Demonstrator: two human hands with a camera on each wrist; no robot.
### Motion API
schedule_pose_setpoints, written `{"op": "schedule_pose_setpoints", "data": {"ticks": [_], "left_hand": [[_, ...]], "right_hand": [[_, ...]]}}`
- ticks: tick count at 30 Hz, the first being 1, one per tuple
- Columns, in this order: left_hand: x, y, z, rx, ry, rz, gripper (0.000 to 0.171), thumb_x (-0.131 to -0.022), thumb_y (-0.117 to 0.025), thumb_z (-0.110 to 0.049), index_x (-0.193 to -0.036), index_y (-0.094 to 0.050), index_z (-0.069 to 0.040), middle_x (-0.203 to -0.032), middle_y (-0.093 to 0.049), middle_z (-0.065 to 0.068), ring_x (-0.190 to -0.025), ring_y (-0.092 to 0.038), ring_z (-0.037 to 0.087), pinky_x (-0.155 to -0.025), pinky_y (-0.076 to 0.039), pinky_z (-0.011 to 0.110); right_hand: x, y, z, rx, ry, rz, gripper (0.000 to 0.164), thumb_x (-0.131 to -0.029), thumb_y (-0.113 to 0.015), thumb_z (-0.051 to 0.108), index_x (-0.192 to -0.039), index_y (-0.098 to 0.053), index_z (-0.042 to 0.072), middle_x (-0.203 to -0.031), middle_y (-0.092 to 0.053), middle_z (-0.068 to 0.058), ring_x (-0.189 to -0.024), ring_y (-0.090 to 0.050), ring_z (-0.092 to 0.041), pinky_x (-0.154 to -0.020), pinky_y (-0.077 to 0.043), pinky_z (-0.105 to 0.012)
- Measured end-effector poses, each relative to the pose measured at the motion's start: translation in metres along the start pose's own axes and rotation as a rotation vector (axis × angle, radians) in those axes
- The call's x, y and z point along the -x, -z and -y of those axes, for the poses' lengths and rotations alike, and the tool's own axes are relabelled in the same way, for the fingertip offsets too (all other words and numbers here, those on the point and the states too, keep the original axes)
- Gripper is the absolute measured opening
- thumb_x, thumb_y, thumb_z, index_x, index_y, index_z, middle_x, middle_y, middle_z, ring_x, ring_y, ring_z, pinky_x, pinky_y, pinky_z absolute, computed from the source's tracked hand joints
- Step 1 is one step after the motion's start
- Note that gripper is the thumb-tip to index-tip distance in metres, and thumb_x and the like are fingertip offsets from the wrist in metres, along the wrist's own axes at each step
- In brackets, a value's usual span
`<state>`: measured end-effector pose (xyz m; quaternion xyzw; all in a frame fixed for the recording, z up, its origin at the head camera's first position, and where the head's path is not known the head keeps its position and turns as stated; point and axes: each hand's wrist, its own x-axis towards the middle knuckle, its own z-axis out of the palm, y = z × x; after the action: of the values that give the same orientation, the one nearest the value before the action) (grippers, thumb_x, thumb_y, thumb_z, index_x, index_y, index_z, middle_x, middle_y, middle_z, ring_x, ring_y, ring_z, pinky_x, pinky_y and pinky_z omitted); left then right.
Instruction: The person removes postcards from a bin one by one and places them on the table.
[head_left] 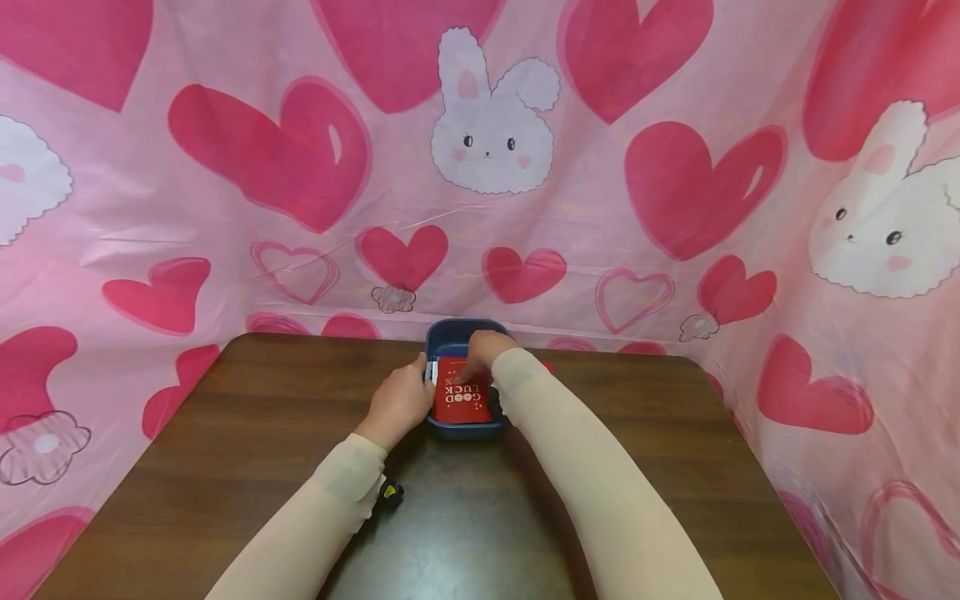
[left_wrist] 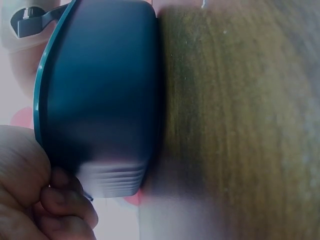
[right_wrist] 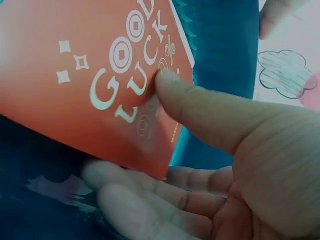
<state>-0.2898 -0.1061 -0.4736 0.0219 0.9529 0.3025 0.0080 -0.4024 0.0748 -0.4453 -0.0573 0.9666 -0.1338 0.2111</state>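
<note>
A dark blue plastic bin [head_left: 465, 432] stands at the far edge of the table. My left hand [head_left: 405, 396] grips its left rim; in the left wrist view the fingers curl at the rim beside the bin's outer wall [left_wrist: 105, 85]. A red envelope with "GOOD LUCK" printed on it [head_left: 462, 404] lies within the bin's outline. My right hand [head_left: 486, 352] reaches over the bin and pinches the envelope [right_wrist: 65, 105], thumb [right_wrist: 185, 100] on the printed face and fingers underneath. What lies under the envelope is mostly hidden.
The brown wooden table [head_left: 637, 442] ends at a pink curtain [head_left: 330, 275] with hearts and rabbits, right behind the bin. A small black device with a yellow mark [head_left: 391, 493] shows below the left cuff. A bit of red [head_left: 548, 367] peeks out beside the right sleeve.
</note>
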Motion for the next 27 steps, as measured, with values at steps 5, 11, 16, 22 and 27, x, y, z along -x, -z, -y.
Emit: {"op": "schedule_pose_setpoints", "data": {"ticks": [5,11,16,22,27], "left_hand": [[0.0,0.0,0.0,-0.01,0.001,-0.004,0.066,-0.112,-0.063,-0.023,-0.173,-0.045,-0.003,-0.162,-0.064,0.027,-0.119,-0.077,0.042,-0.1,-0.065,0.063],[0.0,0.0,-0.001,-0.018,-0.005,-0.018,0.066,-0.112,-0.064,-0.024,-0.173,-0.046,-0.004,-0.16,-0.065,0.026,-0.119,-0.077,0.043,-0.101,-0.064,0.064],[0.0,0.0,0.0,-0.016,-0.004,-0.01,0.067,-0.111,-0.064,-0.025,-0.172,-0.046,-0.003,-0.161,-0.064,0.026,-0.117,-0.077,0.042,-0.097,-0.065,0.062],[-0.001,0.0,0.0,-0.013,0.005,-0.007,0.068,-0.111,-0.064,-0.025,-0.173,-0.046,-0.004,-0.164,-0.063,0.025,-0.125,-0.076,0.044,-0.102,-0.063,0.065],[-0.001,-0.001,0.0,0.003,0.009,-0.006,0.068,-0.111,-0.064,-0.026,-0.173,-0.045,-0.004,-0.166,-0.061,0.023,-0.131,-0.074,0.043,-0.106,-0.063,0.065]], "right_hand": [[0.018,0.01,0.002,-0.026,0.033,-0.031,0.034,-0.088,-0.098,0.032,-0.1,-0.082,0.005,-0.088,-0.081,-0.006,-0.067,-0.074,-0.019,-0.062,-0.064,-0.032],[0.029,0.02,0.004,-0.034,0.056,-0.006,0.018,-0.093,-0.091,0.016,-0.087,-0.079,0.003,-0.068,-0.07,-0.005,-0.055,-0.065,-0.016,-0.052,-0.056,-0.026],[0.032,0.026,-0.001,-0.229,0.1,0.01,0.047,-0.092,-0.087,0.005,-0.136,-0.071,-0.001,-0.108,-0.074,-0.013,-0.072,-0.071,-0.021,-0.065,-0.066,-0.032],[0.036,0.03,-0.01,-0.386,0.165,-0.003,0.063,-0.095,-0.085,0.002,-0.154,-0.065,0.007,-0.134,-0.073,-0.023,-0.091,-0.076,-0.028,-0.088,-0.07,-0.041],[0.04,0.033,-0.022,-0.528,0.171,-0.023,0.063,-0.097,-0.084,0.004,-0.157,-0.063,0.01,-0.125,-0.074,-0.021,-0.094,-0.076,-0.028,-0.088,-0.07,-0.04]]}}
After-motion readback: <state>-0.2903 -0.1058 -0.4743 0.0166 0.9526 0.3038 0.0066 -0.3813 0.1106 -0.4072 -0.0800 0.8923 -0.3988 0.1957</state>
